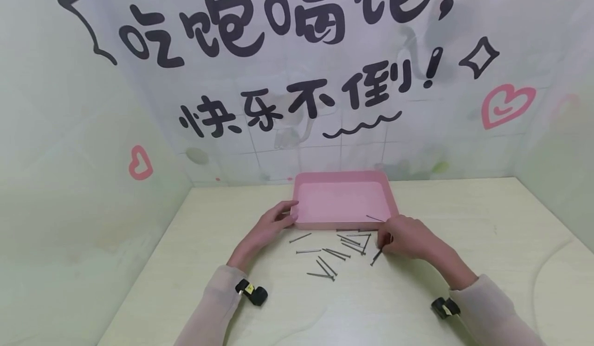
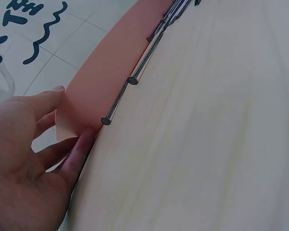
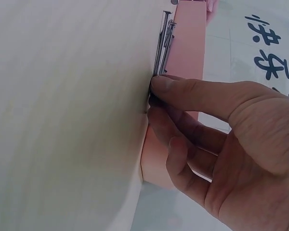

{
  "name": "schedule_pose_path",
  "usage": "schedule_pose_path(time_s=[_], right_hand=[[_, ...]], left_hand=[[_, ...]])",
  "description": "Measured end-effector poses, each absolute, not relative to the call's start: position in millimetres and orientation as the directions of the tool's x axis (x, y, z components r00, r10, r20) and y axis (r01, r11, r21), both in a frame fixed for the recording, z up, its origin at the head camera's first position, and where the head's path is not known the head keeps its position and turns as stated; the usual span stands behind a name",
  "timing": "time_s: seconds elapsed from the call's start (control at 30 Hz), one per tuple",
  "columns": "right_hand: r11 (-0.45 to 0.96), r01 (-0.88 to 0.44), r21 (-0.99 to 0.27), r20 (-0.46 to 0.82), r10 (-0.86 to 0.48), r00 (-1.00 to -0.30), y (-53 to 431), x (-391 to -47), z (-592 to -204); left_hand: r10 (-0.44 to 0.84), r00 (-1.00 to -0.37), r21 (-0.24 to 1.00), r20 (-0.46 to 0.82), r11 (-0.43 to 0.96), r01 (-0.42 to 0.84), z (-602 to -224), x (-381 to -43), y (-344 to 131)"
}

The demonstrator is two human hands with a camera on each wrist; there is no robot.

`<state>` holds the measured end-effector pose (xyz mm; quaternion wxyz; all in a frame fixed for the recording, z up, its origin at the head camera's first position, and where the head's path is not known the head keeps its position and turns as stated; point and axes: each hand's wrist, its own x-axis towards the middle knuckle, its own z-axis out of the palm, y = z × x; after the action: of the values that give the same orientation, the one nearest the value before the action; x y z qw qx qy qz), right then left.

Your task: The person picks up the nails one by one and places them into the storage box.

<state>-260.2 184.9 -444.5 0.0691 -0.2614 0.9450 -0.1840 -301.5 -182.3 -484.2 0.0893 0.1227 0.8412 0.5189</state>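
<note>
A pink rectangular tray [image 1: 341, 204] sits on the table against the back wall. At its front left corner my left hand [image 1: 271, 225] holds the wall, fingers and thumb on either side in the left wrist view. Several metal nails [image 1: 336, 253] lie loose in front of the tray, some right along its front wall. Beside the front right corner, my right hand [image 1: 413, 236] pinches at a nail [image 3: 159, 45] between thumb and fingertips; the pinched end is hidden. One thin nail [image 1: 375, 218] shows over the tray's front rim, next to the right hand.
The pale wooden table [image 1: 287, 315] spreads in front of the nails and to both sides. Behind the tray hangs a printed backdrop [image 1: 278, 145] with black lettering and pink hearts. Each sleeve cuff carries a small black camera [image 1: 252, 292].
</note>
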Motion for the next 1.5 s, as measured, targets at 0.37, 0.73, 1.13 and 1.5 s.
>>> schedule_pose_path(time_s=[0.37, 0.73, 1.13, 1.5], right_hand=[[0.808, -0.482, -0.340, -0.019, -0.518, -0.855, 183.5, -259.0, -444.5], [0.811, -0.489, -0.323, -0.022, -0.523, -0.852, 182.3, -256.4, -445.0], [0.796, -0.530, -0.293, 0.006, -0.553, -0.833, 181.1, -255.9, -444.5], [0.798, -0.535, -0.277, 0.021, -0.552, -0.834, 180.2, -253.9, -444.5]], left_hand=[[0.299, -0.954, 0.898, -0.024, 0.426, 0.111, -481.9, -300.8, -182.6], [0.296, -0.955, 0.897, -0.026, 0.429, 0.109, -481.9, -300.6, -182.1], [0.301, -0.953, 0.899, -0.028, 0.425, 0.108, -480.9, -301.1, -181.7], [0.295, -0.955, 0.900, -0.030, 0.423, 0.102, -481.5, -300.7, -181.2]])
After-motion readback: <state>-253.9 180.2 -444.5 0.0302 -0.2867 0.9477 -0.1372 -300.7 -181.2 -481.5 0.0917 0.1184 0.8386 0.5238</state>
